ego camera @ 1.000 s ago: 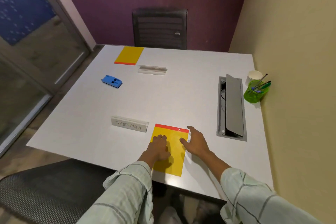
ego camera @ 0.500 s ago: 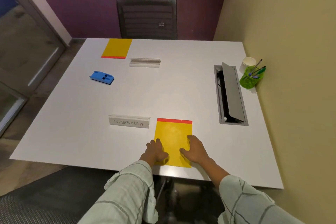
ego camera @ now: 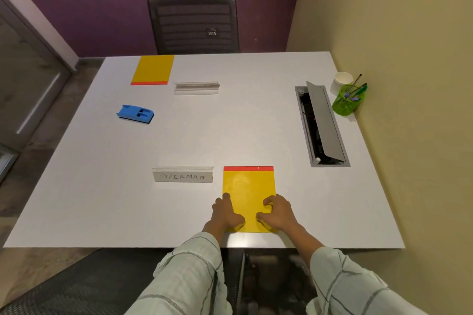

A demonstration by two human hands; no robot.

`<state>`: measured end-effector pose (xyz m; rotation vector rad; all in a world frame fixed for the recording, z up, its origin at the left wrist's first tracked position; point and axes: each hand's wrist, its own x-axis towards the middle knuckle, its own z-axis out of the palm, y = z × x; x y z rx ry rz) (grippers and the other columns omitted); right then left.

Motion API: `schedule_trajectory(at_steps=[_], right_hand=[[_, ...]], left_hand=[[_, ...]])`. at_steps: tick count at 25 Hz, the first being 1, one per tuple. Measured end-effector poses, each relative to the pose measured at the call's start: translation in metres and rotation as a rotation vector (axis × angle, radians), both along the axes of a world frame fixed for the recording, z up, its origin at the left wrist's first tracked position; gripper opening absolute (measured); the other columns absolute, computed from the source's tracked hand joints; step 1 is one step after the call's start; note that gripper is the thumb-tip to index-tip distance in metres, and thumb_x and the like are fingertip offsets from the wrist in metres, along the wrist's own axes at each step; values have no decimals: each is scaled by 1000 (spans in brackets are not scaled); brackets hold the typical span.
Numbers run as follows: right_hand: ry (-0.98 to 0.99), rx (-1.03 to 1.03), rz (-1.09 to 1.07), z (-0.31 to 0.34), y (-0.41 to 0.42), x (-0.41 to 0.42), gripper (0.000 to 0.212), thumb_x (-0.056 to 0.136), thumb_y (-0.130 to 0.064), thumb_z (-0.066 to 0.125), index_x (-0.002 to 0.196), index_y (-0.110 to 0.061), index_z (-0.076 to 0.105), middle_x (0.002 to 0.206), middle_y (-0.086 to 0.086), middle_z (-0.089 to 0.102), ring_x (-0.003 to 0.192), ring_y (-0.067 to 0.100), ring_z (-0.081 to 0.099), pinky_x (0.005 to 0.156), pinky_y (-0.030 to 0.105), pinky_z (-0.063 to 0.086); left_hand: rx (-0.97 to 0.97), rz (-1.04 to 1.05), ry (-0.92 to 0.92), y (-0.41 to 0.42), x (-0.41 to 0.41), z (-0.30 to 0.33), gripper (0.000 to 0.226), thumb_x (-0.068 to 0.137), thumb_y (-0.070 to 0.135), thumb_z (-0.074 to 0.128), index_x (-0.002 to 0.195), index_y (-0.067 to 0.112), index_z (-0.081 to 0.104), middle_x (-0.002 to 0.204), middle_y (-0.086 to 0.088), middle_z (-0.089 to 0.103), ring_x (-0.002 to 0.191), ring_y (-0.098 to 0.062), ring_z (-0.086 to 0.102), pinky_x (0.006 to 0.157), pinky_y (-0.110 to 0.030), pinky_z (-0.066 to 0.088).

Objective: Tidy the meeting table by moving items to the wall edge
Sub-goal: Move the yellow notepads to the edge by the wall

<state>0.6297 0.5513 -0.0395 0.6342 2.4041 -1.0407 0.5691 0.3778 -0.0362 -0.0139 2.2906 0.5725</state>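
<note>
White counter, both hands pressed flat on the yellow pad between them; sliding could bend it.

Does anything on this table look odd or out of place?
Nothing is spilled or broken. The cable box lid near the wall stands propped open, showing wiring, and the blue stapler sits askew, apart from the other items.

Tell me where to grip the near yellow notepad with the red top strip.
Take the near yellow notepad by its long side edges, low down, from the table's near edge. It lies flat, so lifting an edge probably helps. Left hand and right hand rest there.
</note>
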Motion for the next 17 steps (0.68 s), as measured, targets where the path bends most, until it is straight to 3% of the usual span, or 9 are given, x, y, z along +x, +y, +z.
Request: schedule_trajectory(at_steps=[5,8,11,12,14,17], right_hand=[[62,-108,-179,-2,11,-3,42,66,-28,87,102,-20,66,121,1,58,110,19,52,88,28,43],[78,-236,-299,-3,20,-1,40,66,-22,89,100,-20,67,121,3,59,112,21,54,86,28,41],[86,-322,-361,-5,22,2,40,68,-19,88,101,-20,66,126,5,58,121,24,52,90,30,41],[79,-338,-365,-6,22,3,41,68,-19,88,102,-20,65,128,5,57,122,25,50,90,30,40],[54,-364,-362,-7,21,4,45,67,-18,89,105,-19,65,130,5,55,123,24,49,90,29,39],[56,-399,-359,-5,21,4,50,66,-15,89,110,-17,65,131,5,53,124,24,48,90,29,39]], left_hand=[[233,340,-88,-14,-12,2,100,68,12,86,147,11,25,139,-14,45,124,-33,49,98,-42,48],[298,472,-145,-23,-13,1,94,70,2,83,146,6,28,121,-9,51,109,-29,55,88,-41,54],[282,470,-165,-22,-13,1,70,70,0,83,127,6,44,98,-3,51,91,-22,55,72,-33,53],[275,475,-167,-21,-13,1,64,70,1,83,121,5,46,100,-7,53,92,-24,57,76,-35,52],[247,483,-169,-19,-13,1,72,69,1,83,129,-4,43,116,-23,53,107,-35,58,84,-42,51],[227,466,-124,-15,-17,3,59,68,4,83,118,-4,53,111,-23,57,99,-32,57,84,-44,53]])
